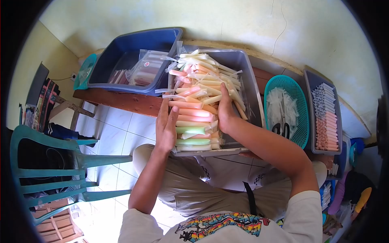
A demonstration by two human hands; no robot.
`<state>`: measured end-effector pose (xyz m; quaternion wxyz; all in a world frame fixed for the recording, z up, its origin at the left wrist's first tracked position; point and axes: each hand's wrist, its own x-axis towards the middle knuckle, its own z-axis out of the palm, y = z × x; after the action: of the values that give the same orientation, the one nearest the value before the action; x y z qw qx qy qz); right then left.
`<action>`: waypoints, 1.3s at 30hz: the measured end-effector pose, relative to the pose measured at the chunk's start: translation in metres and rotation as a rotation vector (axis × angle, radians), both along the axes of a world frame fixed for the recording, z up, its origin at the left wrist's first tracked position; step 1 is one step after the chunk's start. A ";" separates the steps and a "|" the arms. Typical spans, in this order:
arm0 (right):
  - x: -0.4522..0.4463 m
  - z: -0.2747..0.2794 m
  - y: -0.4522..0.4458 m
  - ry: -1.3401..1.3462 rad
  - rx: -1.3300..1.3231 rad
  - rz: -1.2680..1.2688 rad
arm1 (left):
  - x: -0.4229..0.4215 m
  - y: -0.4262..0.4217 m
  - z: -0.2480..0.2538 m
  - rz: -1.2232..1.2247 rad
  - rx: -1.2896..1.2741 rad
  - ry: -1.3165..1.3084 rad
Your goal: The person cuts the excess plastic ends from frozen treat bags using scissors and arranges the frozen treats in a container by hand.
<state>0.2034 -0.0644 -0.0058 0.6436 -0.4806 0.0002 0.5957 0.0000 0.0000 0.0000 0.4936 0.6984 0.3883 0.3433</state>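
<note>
A grey tray (254, 93) rests in front of me, loaded with ice pops (194, 112) in clear plastic tubes, cream, pink, orange and green. In its near left part they lie stacked in a neat row; farther back they lie in a loose heap. My left hand (165, 128) is flat against the left ends of the stack, fingers stretched out. Against the right side lies my right hand (227, 111), thumb and fingers extended; some of its fingers are hidden behind the ice pops. Neither hand is wrapped round a single tube.
A blue bin (133, 42) with filled bags stands at left on a wooden bench (121, 103). To the right are a green basket (299, 91) with plastic wrappers and black-handled scissors (281, 128), then a grey tray (308, 87) of packed tubes. A green chair (52, 160) is lower left.
</note>
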 end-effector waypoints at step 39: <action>0.030 0.010 -0.051 -0.145 -0.026 0.065 | 0.032 0.002 0.035 -0.059 0.644 0.100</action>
<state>0.2331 -0.1153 0.0040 0.6157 -0.5308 -0.0544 0.5798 0.0316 0.0016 0.0349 0.2374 0.8456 0.2628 0.3994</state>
